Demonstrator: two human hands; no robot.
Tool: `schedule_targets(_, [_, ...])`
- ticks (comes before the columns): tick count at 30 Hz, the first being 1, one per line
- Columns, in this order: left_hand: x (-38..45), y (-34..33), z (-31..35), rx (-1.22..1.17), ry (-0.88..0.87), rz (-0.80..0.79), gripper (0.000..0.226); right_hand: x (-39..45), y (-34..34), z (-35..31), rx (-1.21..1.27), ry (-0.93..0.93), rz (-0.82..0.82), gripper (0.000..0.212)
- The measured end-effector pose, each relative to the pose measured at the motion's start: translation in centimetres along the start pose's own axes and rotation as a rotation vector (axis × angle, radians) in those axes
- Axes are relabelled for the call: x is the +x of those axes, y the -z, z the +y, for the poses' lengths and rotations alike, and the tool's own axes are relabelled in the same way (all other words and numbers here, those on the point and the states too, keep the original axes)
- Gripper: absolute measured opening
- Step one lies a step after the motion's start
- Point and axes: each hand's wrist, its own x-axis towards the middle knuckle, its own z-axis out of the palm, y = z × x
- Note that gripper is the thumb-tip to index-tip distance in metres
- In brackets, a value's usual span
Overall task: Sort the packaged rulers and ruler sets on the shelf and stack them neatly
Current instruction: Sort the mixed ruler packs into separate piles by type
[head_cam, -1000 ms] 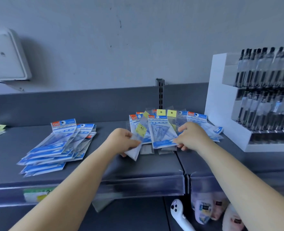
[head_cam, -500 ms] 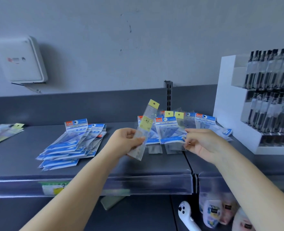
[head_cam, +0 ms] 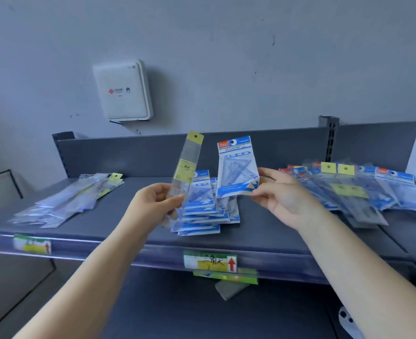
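Above the blue stack (head_cam: 205, 211), the left hand (head_cam: 153, 206) is pinching a yellow-tagged ruler pack (head_cam: 186, 171); the right hand (head_cam: 282, 194) is pinching a geometric set pack (head_cam: 236, 167) beside it.

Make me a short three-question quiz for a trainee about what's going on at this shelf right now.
1. True or false: the left hand grips a narrow clear ruler pack with a yellow tab.
2. Multiple choice: the geometric set pack in the right hand is (A) lying flat on the shelf, (B) held upright above the blue stack, (C) tucked under the left pile.
3. Which word is printed on the held blue pack's header?

Key: 1 true; 2 B; 3 GEOMETRIC.
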Motion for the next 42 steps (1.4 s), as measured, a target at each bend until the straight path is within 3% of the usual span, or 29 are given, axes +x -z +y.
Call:
schedule_targets(3, [0.2,5.0,-1.1,-0.019,0.017,0.026,0.008,1.6,-3.3,1.8,-0.421,0.020,0.170,0.052])
schedule_targets(6, [0.6,9.9,-2.6,0.016,0.008,0.039,0.013,2.1,-7.4,3.8,-0.797,0.214,0.300,0.053])
schedule_targets(13, [0.4,18.7,-5.5,0.077,0.008,0.102,0.021,2.3,-19.1,8.6,-1.248,0.485,0.125,0.036])
schedule_targets(19, [0.9,23.7,-7.2,0.205,-0.018,0.184,0.020,3.7,-25.8,11.7,-1.221,0.577,-0.009,0.022])
schedule_targets(28, [4.6,28.2,-8.7,0.315,-0.030,0.327,0.024,7.9,-32.2,14.3,-1.519,0.627,-0.262,0.030])
schedule_targets(34, [7.5,30.3,-9.6,0.401,-0.072,0.328,0.026,10.0,-35.3,15.4,-1.649,0.647,-0.258,0.027])
schedule_targets(38, [10.0,31.3,-10.2,0.396,-0.115,0.277,0.039,10.9,-36.8,15.9,-1.739,0.637,-0.236,0.016])
schedule_targets(42, [12.8,31.9,-10.9,0.368,-0.175,0.197,0.040,11.7,-38.3,16.0,-1.763,0.617,-0.130,0.025])
